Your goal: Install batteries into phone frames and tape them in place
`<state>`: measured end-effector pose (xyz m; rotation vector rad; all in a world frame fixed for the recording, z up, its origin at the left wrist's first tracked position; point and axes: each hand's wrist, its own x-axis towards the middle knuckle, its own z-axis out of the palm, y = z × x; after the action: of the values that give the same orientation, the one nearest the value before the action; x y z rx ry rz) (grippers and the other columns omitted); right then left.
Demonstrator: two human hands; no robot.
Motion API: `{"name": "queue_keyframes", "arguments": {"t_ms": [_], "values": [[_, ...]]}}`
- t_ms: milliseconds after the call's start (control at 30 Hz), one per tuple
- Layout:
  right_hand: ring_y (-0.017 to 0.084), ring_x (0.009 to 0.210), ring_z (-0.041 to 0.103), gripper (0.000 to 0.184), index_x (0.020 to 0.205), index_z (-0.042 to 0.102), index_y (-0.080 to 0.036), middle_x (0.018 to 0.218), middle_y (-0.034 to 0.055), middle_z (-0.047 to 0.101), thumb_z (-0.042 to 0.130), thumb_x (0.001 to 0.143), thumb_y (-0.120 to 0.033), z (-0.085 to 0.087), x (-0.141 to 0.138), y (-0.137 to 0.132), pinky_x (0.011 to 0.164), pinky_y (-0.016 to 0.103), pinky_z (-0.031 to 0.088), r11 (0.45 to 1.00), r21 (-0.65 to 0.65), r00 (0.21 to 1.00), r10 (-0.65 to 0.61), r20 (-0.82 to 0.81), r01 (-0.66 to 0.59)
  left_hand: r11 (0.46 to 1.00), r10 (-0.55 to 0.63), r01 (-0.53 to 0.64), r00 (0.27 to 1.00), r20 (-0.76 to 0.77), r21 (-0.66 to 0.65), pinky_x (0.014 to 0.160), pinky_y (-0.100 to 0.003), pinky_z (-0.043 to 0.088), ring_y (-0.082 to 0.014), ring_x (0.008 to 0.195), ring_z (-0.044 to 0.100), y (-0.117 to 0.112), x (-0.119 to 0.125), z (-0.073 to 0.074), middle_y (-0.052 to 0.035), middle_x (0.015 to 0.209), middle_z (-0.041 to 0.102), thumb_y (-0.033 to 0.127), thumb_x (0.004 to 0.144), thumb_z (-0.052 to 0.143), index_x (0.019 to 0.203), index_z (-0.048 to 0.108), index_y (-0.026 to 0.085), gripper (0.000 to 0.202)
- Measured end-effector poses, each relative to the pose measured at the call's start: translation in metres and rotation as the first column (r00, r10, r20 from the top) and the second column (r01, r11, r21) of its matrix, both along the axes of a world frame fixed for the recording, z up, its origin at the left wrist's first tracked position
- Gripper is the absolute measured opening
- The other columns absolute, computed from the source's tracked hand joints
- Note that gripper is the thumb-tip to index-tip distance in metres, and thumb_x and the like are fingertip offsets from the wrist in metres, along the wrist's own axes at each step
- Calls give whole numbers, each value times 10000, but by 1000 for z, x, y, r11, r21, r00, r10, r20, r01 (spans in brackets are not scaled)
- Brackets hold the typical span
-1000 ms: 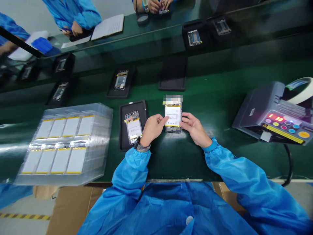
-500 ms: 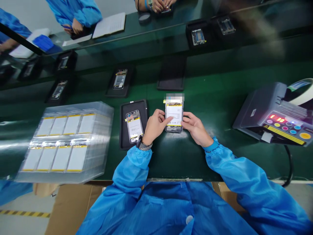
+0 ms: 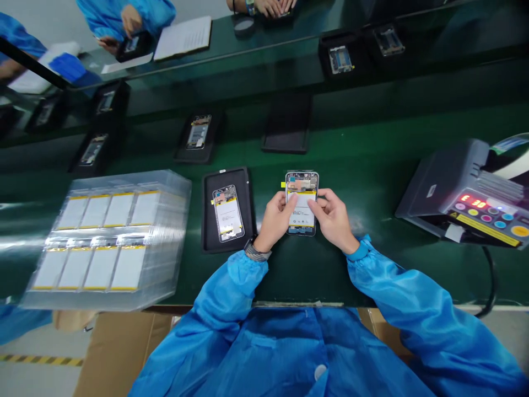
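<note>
- Two bare hands flank one opened phone [image 3: 302, 203]; the left hand [image 3: 276, 220] rests its thumb on the white battery [image 3: 301, 215], other fingers curled at the phone's left edge; the right hand [image 3: 334, 219] mirrors it; both are closed to the phone's thickness, though how far fingers reach beneath cannot be told
- Holding from both sides probably keeps the phone steady and facing the person; its circuitry at the far end stays uncovered
- Between the thumbs lies the battery's middle; the phone's far and near ends extend past the thumb tips; whether it touches the green table [image 3: 363, 165] is unclear
- Just left, a second opened phone [image 3: 228, 214] sits in a black tray [image 3: 208, 220], presumably for protection; farther left, a clear plastic stack [image 3: 182, 204] holds more batteries [image 3: 128, 268], likely kept within reach
</note>
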<state>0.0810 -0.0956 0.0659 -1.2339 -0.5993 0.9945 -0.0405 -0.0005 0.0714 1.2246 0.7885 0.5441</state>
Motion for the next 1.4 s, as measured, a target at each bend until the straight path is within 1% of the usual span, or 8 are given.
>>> {"name": "queue_keyframes", "arguments": {"t_ms": [167,400,567,800,967,1100,1300,1400], "values": [[177,593,598,403,1038,556,-256,709,-19,648,723,878,-585,-7,-13,-2,572,309,505,999,-50,998,25,56,-22,986,128,-123,991,-39,114,702,-243,507,-159,824,646,-8,4,-4,-55,947,707,558,915,652,1065,641,151,434],[147,559,534,385,865,534,-238,640,-24,590,658,923,-598,-9,-15,0,501,266,421,995,-83,991,-47,129,58,975,161,-141,981,-110,169,649,-238,482,-148,753,612,-14,3,-9,-43,896,683,500,921,662,1027,637,156,361],[135,567,536,411,887,554,-219,679,-20,592,654,915,-617,-14,-16,2,498,252,419,994,-92,986,-51,161,66,967,173,-144,977,-125,208,640,-228,460,-136,724,585,-18,3,-9,-27,848,656,489,919,673,985,634,158,339],[137,591,573,375,1037,635,-191,734,0,637,590,969,-556,-17,-13,1,511,244,429,996,-74,966,-35,255,56,970,159,-136,982,-105,199,651,-226,451,-128,727,563,-20,2,-13,-23,870,643,479,944,649,998,624,168,317],[162,650,635,355,983,636,-188,776,19,684,638,938,-541,-13,-11,2,564,261,493,998,-50,975,-26,221,38,974,149,-128,984,-102,185,625,-229,443,-131,710,555,-19,1,-14,-12,826,617,485,935,661,959,620,168,321],[182,704,681,375,1033,647,-187,830,31,725,702,891,-530,-12,-13,2,620,281,542,998,-53,982,-31,186,41,978,158,-144,984,-85,153,641,-229,458,-136,729,576,-19,2,-12,-21,837,640,490,934,665,954,631,162,330],[181,716,690,361,1091,650,-189,879,37,745,728,882,-473,-12,-13,2,622,280,543,999,-44,982,-7,191,16,976,175,-163,982,-73,148,680,-238,484,-146,772,605,-18,3,-12,-37,888,672,466,933,675,983,639,156,316],[180,735,690,335,1068,659,-193,908,38,743,689,911,-487,-11,-11,1,637,283,542,999,-35,980,4,200,3,981,164,-155,984,-76,116,639,-230,471,-134,725,582,-17,3,-12,-24,849,654,454,929,674,971,631,155,305]]}}
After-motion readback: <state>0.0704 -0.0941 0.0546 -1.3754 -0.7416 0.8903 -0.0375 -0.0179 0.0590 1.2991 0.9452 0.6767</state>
